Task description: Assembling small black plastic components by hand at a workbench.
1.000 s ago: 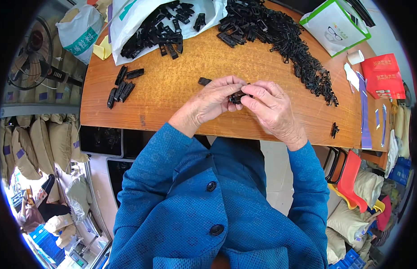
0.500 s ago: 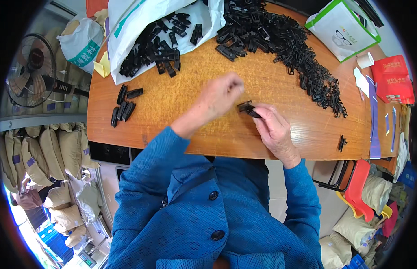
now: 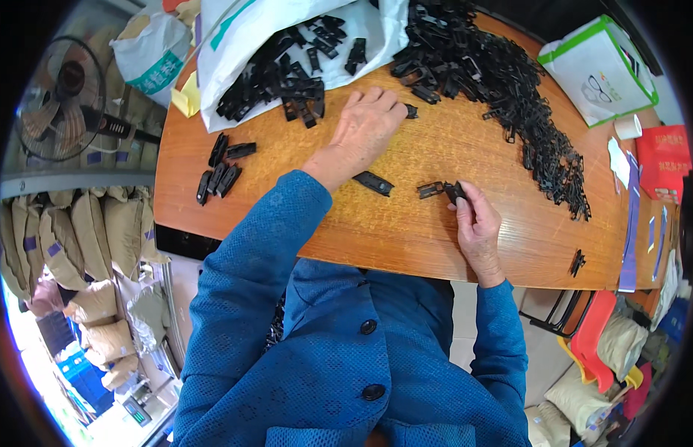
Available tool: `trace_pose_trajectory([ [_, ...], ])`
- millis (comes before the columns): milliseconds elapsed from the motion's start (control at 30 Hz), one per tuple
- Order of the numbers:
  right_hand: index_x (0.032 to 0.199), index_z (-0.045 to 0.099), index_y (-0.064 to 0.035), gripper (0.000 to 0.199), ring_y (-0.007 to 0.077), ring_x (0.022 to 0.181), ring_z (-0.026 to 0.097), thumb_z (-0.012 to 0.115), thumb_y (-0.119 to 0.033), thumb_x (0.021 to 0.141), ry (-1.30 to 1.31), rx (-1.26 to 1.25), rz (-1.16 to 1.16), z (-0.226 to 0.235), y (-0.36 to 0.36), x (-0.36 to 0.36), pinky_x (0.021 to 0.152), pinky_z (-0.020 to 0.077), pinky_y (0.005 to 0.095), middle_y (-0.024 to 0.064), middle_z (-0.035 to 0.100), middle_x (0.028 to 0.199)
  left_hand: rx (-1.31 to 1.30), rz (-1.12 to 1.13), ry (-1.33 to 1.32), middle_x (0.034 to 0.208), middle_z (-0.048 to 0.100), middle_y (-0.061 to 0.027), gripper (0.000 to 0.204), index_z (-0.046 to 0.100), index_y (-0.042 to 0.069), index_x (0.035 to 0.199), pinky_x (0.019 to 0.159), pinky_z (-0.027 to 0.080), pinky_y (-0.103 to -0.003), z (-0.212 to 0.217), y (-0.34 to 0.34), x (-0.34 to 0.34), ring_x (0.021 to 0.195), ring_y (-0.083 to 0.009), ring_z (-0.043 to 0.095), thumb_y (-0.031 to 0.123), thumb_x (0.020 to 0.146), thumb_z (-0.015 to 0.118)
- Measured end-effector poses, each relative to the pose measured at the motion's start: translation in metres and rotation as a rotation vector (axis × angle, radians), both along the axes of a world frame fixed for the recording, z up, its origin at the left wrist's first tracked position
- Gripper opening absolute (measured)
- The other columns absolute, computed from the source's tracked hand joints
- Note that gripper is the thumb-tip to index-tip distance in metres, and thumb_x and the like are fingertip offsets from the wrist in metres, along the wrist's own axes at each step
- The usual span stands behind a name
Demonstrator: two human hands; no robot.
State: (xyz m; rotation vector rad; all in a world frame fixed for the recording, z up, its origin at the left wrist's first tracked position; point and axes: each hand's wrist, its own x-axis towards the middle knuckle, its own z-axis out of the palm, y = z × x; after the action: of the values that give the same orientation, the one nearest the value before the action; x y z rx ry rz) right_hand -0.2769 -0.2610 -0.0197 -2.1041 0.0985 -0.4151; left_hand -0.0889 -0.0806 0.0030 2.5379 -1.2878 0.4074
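Left hand (image 3: 365, 125) stretched forward, palm-down, grip unclear; right hand (image 3: 469, 208) pinching black clip (image 3: 454, 194).

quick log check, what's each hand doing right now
Left hand: curled next to a black piece; whether gripping cannot be told.
Right hand: closed, holding a black clip.

Site appears a small workshop: wood worktable (image 3: 451, 145) w/ lg. pile of blk. parts (image 3: 503, 89); filled tan sacks (image 3: 93, 231), blue crates (image 3: 84, 372) & elec. fan (image 3: 71, 80) on L.
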Motion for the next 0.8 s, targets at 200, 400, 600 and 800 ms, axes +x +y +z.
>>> trace_pose_trajectory([
  [200, 0.123, 0.052, 0.0007, 0.028, 0.0105, 0.079, 0.058, 0.051, -0.001, 0.094, 0.029, 0.258, -0.073, -0.008, -0.002, -0.006, 0.071, 0.0501, 0.0219, 0.0078, 0.059, 0.108, -0.14, -0.001, 0.119, 0.089, 0.049, -0.013, 0.021, 0.054, 0.004, 0.095, 0.075, 0.046, -0.042, 0.002, 0.06, -0.038, 0.089, -0.0319, 0.053, -0.002, 0.075, 0.054],
  [400, 0.124, 0.05, 0.0005, 0.029, 0.0086, 0.078, 0.055, 0.05, -0.006, 0.096, 0.073, 0.242, -0.08, -0.01, -0.005, -0.003, 0.07, 0.0477, 0.0211, 0.0073, 0.059, 0.109, 0.004, 0.229, 0.143, 0.091, 0.051, -0.0117, 0.015, 0.054, 0.005, 0.091, 0.073, 0.044, -0.041, 0.01, 0.149, -0.072, 0.088, -0.0316, 0.053, 0.0, 0.077, 0.055],
  [600, 0.123, 0.051, -0.0002, 0.028, 0.0083, 0.075, 0.055, 0.05, -0.008, 0.096, 0.07, 0.27, -0.097, -0.009, -0.004, -0.003, 0.068, 0.0467, 0.0203, 0.0064, 0.06, 0.104, -0.022, 0.22, -0.018, 0.09, 0.05, -0.0095, 0.016, 0.055, 0.007, 0.088, 0.071, 0.043, -0.039, 0.027, 0.136, -0.025, 0.087, -0.029, 0.053, -0.001, 0.075, 0.056],
  [800, 0.12, 0.053, -0.0019, 0.026, 0.008, 0.07, 0.058, 0.053, -0.011, 0.096, 0.136, 0.622, -0.105, 0.002, 0.001, -0.006, 0.059, 0.0445, 0.0187, 0.0087, 0.066, 0.098, 0.163, 0.008, -0.228, 0.085, 0.046, -0.008, 0.013, 0.052, 0.008, 0.081, 0.066, 0.046, -0.036, 0.018, 0.113, 0.027, 0.085, -0.0245, 0.052, 0.004, 0.07, 0.058],
])
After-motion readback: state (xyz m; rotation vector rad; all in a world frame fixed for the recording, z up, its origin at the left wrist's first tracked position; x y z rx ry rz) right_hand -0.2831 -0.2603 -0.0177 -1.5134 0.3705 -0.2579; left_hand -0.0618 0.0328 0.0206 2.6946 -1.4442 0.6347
